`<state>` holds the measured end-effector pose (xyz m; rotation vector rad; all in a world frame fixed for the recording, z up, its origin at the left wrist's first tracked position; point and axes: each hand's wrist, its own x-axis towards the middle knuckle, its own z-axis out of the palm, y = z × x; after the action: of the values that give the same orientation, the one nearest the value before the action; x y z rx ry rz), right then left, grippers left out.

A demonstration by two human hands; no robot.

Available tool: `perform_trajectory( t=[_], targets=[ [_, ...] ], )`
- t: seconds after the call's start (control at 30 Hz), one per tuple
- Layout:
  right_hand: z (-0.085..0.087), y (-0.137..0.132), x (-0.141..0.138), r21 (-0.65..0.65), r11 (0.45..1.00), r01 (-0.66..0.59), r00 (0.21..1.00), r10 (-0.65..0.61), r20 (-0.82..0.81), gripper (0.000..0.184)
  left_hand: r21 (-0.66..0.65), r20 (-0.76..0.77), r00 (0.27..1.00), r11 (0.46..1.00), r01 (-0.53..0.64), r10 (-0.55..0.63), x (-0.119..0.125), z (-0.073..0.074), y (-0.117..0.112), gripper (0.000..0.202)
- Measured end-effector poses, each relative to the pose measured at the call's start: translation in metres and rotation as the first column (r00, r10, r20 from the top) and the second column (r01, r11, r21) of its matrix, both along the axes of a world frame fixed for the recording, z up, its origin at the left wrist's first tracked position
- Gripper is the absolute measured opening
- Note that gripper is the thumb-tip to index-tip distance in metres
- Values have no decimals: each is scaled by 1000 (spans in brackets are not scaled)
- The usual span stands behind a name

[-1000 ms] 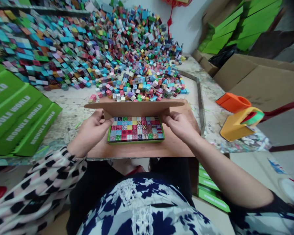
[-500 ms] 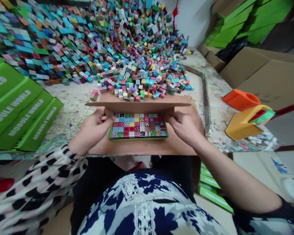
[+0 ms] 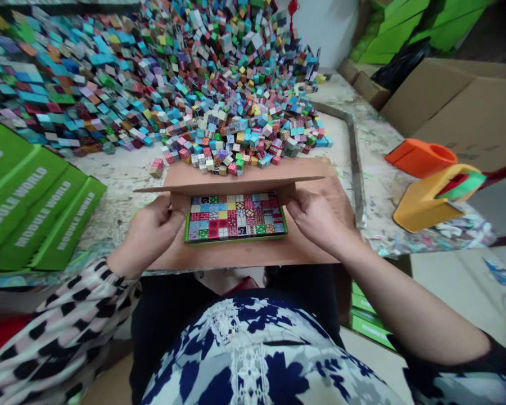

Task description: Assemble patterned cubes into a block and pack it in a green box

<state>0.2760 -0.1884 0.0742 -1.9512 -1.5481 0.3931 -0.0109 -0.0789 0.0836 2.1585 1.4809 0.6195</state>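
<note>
An open cardboard box (image 3: 235,240) with green outer sides lies in front of me, filled with rows of small patterned blocks (image 3: 236,216). Its brown lid (image 3: 231,187) stands half raised along the far side. My left hand (image 3: 154,228) is closed at the lid's left side flap, thumb and fingers pinching it. On the other side, my right hand (image 3: 314,219) grips the right side flap between thumb and curled fingers. Beneath the box is a flat brown cardboard sheet (image 3: 244,257).
A large heap of small coloured blocks (image 3: 219,101) spreads across the back of the table. Green boxes (image 3: 37,208) stack at the left. At the right are an orange holder (image 3: 421,160), a yellow tape dispenser (image 3: 430,199) and a big brown carton (image 3: 459,112).
My left hand has shifted slightly outward and left, and the lid's left end now sits lower than its right. The whole view has turned a little.
</note>
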Motion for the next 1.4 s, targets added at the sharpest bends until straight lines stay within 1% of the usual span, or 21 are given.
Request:
perform_trajectory(
  t=[0.1, 0.17, 0.23, 0.33, 0.43, 0.5, 0.53, 0.57, 0.6, 0.67, 0.73, 0.77, 0.83, 0.9, 0.97, 1.1, 1.17, 1.23, 1.27, 1.33, 1.4],
  targets=[
    [-7, -3, 1, -21, 999, -29, 1000, 30, 8, 17, 67, -49, 996, 995, 76, -72, -3, -7, -2, 18],
    [-14, -7, 2, 12, 998, -61, 998, 61, 10, 17, 116, 27, 985, 980, 165, -169, -6, -16, -4, 32],
    [-22, -13, 3, 80, 989, -125, 992, 127, -17, 22, 182, 120, 947, 945, 273, -296, -11, -26, -5, 43],
    [-30, -19, 9, 123, 954, -274, 957, 283, -68, 50, 205, 153, 872, 878, 432, -465, -20, -36, -4, 72],
    [-34, -19, 20, 85, 914, -397, 915, 401, -34, 98, 136, 106, 816, 822, 554, -568, -28, -37, 5, 100],
    [-35, -15, 28, 50, 890, -453, 891, 453, 2, 120, 137, 67, 802, 802, 581, -593, -32, -38, 12, 102],
    [-36, -13, 32, 45, 878, -477, 879, 476, 16, 123, 164, 51, 796, 791, 590, -604, -33, -40, 16, 99],
    [-37, -11, 35, 53, 862, -504, 864, 503, 33, 121, 196, 35, 788, 778, 597, -614, -35, -42, 19, 93],
    [-38, -10, 38, 72, 844, -532, 847, 529, 53, 112, 227, 20, 779, 762, 607, -627, -37, -44, 21, 82],
    [-41, -10, 43, 86, 813, -576, 817, 568, 101, 84, 260, -8, 761, 733, 628, -649, -41, -51, 23, 61],
    [-47, -14, 45, 28, 813, -581, 807, 572, 145, 62, 252, -38, 757, 727, 639, -653, -46, -59, 19, 51],
    [-50, -17, 45, -16, 825, -565, 812, 559, 167, 59, 244, -51, 760, 730, 638, -648, -48, -62, 17, 51],
    [-57, -23, 44, -90, 845, -528, 816, 534, 221, 64, 231, -80, 769, 739, 633, -634, -51, -67, 12, 50],
    [-63, -29, 41, -119, 854, -506, 810, 518, 276, 77, 216, -108, 774, 745, 631, -624, -52, -70, 10, 49],
    [-68, -32, 40, -123, 862, -492, 806, 504, 310, 86, 204, -123, 770, 744, 637, -626, -53, -71, 11, 49],
    [-73, -31, 38, -77, 858, -508, 807, 506, 306, 89, 203, -136, 747, 720, 664, -651, -51, -71, 17, 50],
    [-77, -28, 37, -25, 848, -529, 805, 511, 301, 81, 211, -136, 722, 692, 690, -678, -50, -69, 18, 52],
    [-79, -25, 34, 27, 846, -533, 813, 503, 292, 67, 193, -122, 711, 686, 702, -693, -48, -65, 18, 50],
    [-79, -25, 32, 60, 848, -526, 826, 493, 272, 60, 175, -102, 718, 698, 695, -689, -48, -61, 18, 47],
    [-73, -26, 26, 144, 856, -496, 864, 470, 179, 48, 127, -39, 754, 745, 654, -656, -46, -48, 15, 42],
    [-58, -28, 18, 220, 868, -445, 893, 450, 29, 41, 68, 20, 801, 800, 596, -598, -42, -31, 12, 38]
  ],
)
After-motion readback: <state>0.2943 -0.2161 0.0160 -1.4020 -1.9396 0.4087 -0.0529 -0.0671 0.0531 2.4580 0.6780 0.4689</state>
